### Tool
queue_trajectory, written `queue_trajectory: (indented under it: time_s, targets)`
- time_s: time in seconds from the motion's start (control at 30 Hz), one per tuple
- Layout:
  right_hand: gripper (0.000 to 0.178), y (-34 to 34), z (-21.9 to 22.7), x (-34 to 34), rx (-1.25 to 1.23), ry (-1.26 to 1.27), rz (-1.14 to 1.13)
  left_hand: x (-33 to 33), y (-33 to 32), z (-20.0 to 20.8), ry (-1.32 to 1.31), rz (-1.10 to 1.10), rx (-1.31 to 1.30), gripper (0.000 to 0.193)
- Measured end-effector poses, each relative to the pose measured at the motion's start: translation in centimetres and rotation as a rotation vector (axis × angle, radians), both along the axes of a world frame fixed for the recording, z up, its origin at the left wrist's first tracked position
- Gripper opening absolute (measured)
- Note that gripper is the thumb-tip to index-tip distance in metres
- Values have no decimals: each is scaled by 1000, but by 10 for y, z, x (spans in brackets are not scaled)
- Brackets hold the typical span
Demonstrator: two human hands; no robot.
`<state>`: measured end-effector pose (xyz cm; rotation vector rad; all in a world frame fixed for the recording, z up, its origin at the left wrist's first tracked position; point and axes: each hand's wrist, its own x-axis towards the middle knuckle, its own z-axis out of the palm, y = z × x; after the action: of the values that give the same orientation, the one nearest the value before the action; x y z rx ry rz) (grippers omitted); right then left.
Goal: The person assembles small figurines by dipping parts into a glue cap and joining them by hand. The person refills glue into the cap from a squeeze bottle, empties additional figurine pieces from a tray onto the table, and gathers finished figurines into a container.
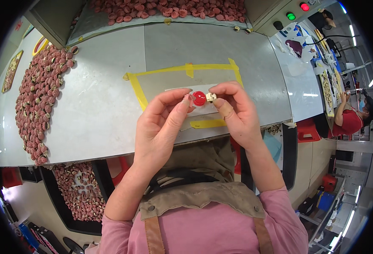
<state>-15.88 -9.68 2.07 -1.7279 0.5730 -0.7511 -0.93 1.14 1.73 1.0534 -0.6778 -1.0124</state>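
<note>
Over the taped work area, my left hand (163, 114) pinches a small round red cup-like piece (199, 98) by its pale pink edge. Its glossy red face is turned up. Close beside it, my right hand (236, 111) grips a small cream-white piece (211, 97) with dark spots between thumb and fingertips. The two pieces are side by side; whether they touch I cannot tell. A tan bandage (226, 111) is wrapped round my right thumb. Beneath the hands lies a white sheet (195, 111), partly hidden.
Yellow tape (161, 71) frames part of the grey table (97, 106). Reddish scalloped pieces (169, 9) are heaped at the back; a long pile of pink rounded pieces (42, 97) lies left. Below stands a black tray (74, 224) of similar pieces. A person in red (349, 120) sits far right.
</note>
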Motion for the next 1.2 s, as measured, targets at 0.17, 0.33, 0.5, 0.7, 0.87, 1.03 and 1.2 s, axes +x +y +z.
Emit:
queue_trajectory:
  time_s: [0.17, 0.33, 0.5, 0.7, 0.87, 1.03, 1.2]
  targets:
    - [18, 8, -1, 7, 57, -113, 29, -4, -4, 0, 20, -66, -54, 27]
    - [16, 10, -7, 13, -100, -54, 33, -8, -5, -5, -61, 10, -50, 23]
    - [17, 22, -17, 21, -158, -169, -110, -9, -4, -10, -276, 88, -77, 21]
    - [28, 21, -3, 11, -390, -44, -63, -5, 3, -3, -107, -19, -84, 35]
    - [33, 14, -8, 9, -466, -17, 24, -1, 5, 1, -13, -126, -28, 48]
    - [30, 17, -15, 11, -436, -24, 26, -10, 5, -5, -130, -70, -19, 48]
    - [30, 17, -23, 15, -595, -2, -33, -11, -1, -13, -339, -33, -10, 49]
